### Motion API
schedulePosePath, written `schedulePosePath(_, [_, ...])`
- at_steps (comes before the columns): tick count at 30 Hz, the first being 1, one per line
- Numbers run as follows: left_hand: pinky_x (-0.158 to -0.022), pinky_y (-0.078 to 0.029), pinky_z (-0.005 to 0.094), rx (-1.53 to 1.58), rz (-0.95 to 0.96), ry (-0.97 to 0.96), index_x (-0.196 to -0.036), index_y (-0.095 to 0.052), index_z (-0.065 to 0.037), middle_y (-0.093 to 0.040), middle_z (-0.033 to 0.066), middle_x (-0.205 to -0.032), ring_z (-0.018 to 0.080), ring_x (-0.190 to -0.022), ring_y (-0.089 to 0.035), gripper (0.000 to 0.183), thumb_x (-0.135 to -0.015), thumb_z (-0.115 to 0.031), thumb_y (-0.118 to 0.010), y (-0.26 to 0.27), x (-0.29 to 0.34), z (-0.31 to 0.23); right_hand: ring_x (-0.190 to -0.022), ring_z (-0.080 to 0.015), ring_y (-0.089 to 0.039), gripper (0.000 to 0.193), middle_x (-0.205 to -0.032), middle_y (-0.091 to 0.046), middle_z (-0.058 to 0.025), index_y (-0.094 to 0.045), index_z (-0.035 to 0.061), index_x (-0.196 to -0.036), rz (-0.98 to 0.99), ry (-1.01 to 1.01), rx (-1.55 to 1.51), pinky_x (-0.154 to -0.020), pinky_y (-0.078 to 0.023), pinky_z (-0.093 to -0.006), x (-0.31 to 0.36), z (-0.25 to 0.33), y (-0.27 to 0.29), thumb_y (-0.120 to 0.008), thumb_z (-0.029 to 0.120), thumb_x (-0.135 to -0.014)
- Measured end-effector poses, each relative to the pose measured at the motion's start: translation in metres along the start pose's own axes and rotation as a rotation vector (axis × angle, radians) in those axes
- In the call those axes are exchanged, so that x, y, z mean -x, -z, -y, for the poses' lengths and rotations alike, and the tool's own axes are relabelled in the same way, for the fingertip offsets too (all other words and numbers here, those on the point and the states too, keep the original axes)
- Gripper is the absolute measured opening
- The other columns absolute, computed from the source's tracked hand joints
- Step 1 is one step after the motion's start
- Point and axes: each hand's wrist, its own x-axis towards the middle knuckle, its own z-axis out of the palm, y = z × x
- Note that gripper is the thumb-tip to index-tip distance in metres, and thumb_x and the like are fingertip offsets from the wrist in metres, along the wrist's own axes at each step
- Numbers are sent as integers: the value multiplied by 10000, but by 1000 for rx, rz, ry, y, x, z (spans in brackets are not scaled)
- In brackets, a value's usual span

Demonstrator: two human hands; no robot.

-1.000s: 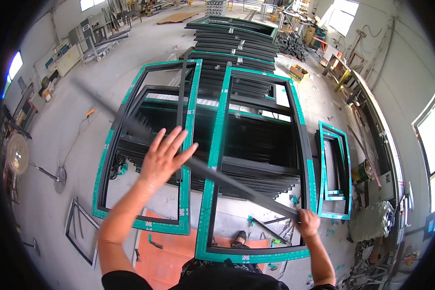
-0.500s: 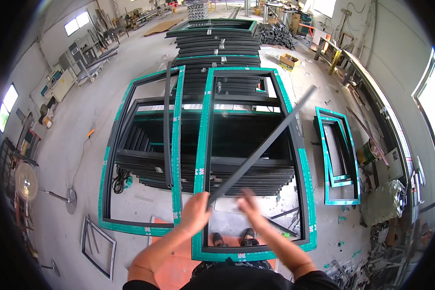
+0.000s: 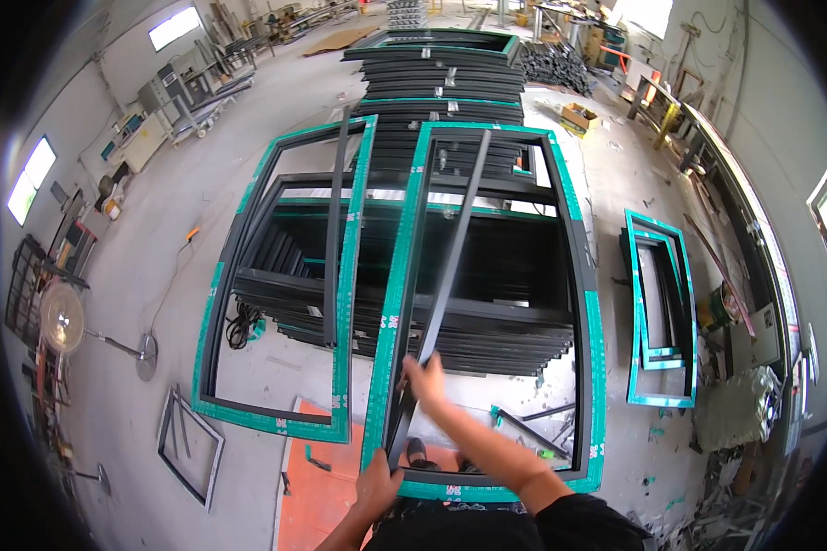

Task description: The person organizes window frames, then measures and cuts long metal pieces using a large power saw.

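Observation:
A long dark strip [image 3: 452, 248] slants over the left side of a tall window frame [image 3: 594, 367] edged in green protective tape. My right hand [image 3: 424, 381] is closed around the strip below its middle. At its lower end, by the frame's near left corner, my left hand [image 3: 377, 482] is closed on it, fingers partly hidden. Its far end lies over the frame's far part. Left of this stands a second taped frame [image 3: 209, 317], with another dark strip [image 3: 334, 230] along its right side. Both frames rest on a stack of dark frames [image 3: 441, 87].
To the right, smaller green-taped frames [image 3: 635, 312] lean together. A fan [image 3: 62, 317] stands at the left, and a small frame [image 3: 216, 459] lies on the floor below it. Orange boards [image 3: 317, 496] are near my feet. A yellow box [image 3: 579, 118] sits beyond, right of the stack.
The strip has swung from a steep rightward slant to nearly lengthwise along the frame's left side. My left hand moved down to its lower end; my right hand moved left and took hold of it.

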Motion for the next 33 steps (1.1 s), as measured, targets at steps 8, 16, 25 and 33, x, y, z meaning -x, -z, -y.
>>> schedulePosePath(8, [-645,-452,524,222,-91,-14,-1005,-417,-2,-604,256,-824,448,-765,-587,352,-787,-202,-609,-51,-30,-15,-404,-149,-479,240,-564,-477,-45,-443,39,-841,42,-53,110,-356,-402,-304,-45,0,-2,-559,242,-895])
schedulePosePath(16, [-723,-463,505,255,-59,68,-1097,-410,33,-491,260,-1134,460,-935,-532,429,-766,-168,-594,-74,-39,-4,-416,-143,-483,234,-570,-470,-45,-435,34,-851,64,-72,124,-361,-413,-295,-56,-12,-3,-545,232,-910])
schedulePosePath(25, [-708,-475,503,217,-68,85,-1130,-409,24,-512,260,-1141,449,-924,-548,457,-767,-180,-596,-73,-32,-3,-413,-150,-507,266,-569,-487,-45,-440,24,-841,77,-64,73,-365,-422,-299,-50,-19,-2,-555,255,-908])
schedulePosePath(33, [-815,-449,462,50,-369,-195,-1163,-465,57,-575,262,-1007,407,-954,-556,543,-809,-316,-638,-56,-39,29,-363,-180,-500,488,-517,-496,-80,-355,-13,-1238,113,58,380,-332,-416,-331,-68,-47,-3,-560,282,-908])
